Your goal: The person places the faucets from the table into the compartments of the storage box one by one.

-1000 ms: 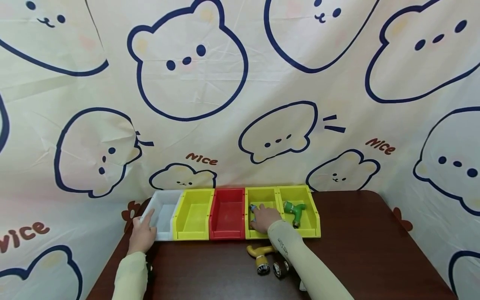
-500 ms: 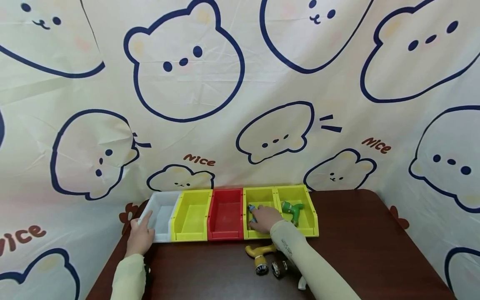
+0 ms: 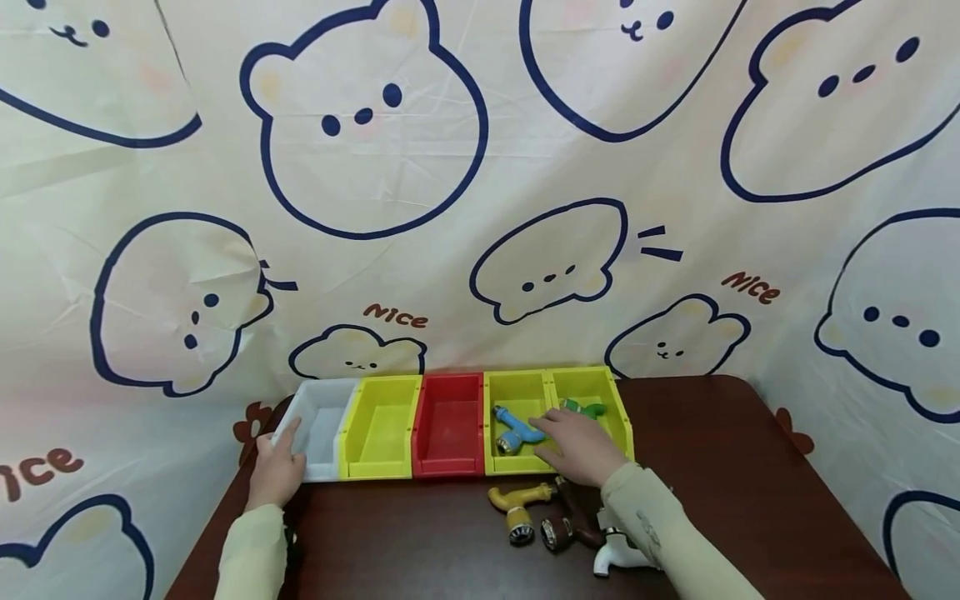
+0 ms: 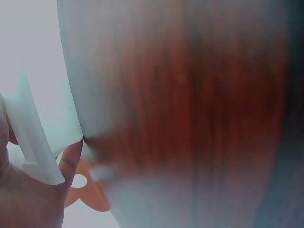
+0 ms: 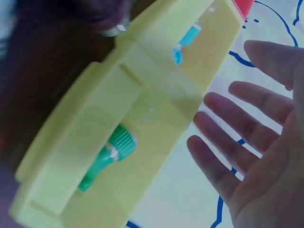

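One sky-blue, tap-shaped piece (image 3: 519, 428) lay in a yellow plastic bin (image 3: 506, 466), beside an unclasped right hand (image 3: 581, 446).
The right hand's fingers were spread around nothing, partly hiding the green, tap-shaped piece (image 3: 594, 410) in the yellow end bin (image 3: 618, 421). The left hand (image 3: 276, 473) gripped the side wall of the white plastic bin (image 3: 330, 442) near the far left corner of the dark brown wooden tabletop (image 3: 405, 533), probably to steady the row. All bins stood along the far edge, low fronts facing the near edge, presumably for easy reach. Nearer that edge lay yellow (image 3: 520, 508), brown (image 3: 577, 521) and white (image 3: 618, 553) tap-shaped pieces; the cream right sleeve (image 3: 660, 521) cut off the white one. Blur hid the tabletop's grain in the left wrist view.
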The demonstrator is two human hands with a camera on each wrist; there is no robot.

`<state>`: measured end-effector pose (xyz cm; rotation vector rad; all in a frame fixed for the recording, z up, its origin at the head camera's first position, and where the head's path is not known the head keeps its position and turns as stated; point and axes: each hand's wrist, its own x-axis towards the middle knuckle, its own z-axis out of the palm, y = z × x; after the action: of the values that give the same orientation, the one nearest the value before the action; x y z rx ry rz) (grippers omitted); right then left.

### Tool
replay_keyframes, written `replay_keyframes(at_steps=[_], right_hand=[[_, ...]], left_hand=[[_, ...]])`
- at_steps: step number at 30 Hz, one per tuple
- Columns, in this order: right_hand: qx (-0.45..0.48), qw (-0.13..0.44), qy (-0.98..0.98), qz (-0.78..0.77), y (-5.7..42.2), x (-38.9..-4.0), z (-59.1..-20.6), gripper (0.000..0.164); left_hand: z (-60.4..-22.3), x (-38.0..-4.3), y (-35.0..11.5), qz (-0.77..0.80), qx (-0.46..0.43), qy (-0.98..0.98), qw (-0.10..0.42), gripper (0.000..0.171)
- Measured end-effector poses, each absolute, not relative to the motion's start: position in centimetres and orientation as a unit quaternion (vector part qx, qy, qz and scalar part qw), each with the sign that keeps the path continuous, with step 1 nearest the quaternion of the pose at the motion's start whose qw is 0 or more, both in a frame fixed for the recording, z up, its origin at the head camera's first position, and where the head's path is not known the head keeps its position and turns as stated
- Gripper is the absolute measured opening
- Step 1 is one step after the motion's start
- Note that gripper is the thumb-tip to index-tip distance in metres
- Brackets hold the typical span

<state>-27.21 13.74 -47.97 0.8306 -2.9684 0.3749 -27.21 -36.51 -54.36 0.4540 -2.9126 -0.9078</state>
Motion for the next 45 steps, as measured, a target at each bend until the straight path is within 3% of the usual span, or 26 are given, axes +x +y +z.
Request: replay_keyframes(at_steps=[5, 9, 13, 20, 25, 45], right_hand=[[0.277, 0.042, -0.953, 0.117, 16.1, -25.0, -48.3, 0.048], [0.268, 0.023, -0.955, 0.129, 18.2, -23.4, -48.7, 0.049], [0.248, -0.026, -0.953, 0.171, 20.3, -21.9, -49.1, 0.054], [0.237, -0.125, -0.941, 0.205, 23.1, -19.7, -50.5, 0.081], [0.246, -0.147, -0.937, 0.201, 23.6, -19.4, -51.6, 0.088], [0.240, -0.176, -0.930, 0.216, 23.3, -19.7, -52.7, 0.085]], left_hand=[[-54.3, -27.1, -36.6, -0.298, 0.144, -0.943, 0.025, 0.070], [-54.2, -27.1, -36.6, -0.300, 0.144, -0.943, 0.026, 0.069], [-54.3, -27.1, -36.6, -0.299, 0.150, -0.942, 0.028, 0.069], [-54.3, -27.1, -36.6, -0.301, 0.150, -0.941, 0.028, 0.069], [-54.2, -27.0, -36.7, -0.299, 0.150, -0.942, 0.029, 0.069], [-54.4, -27.2, -36.7, -0.295, 0.139, -0.945, 0.026, 0.069]])
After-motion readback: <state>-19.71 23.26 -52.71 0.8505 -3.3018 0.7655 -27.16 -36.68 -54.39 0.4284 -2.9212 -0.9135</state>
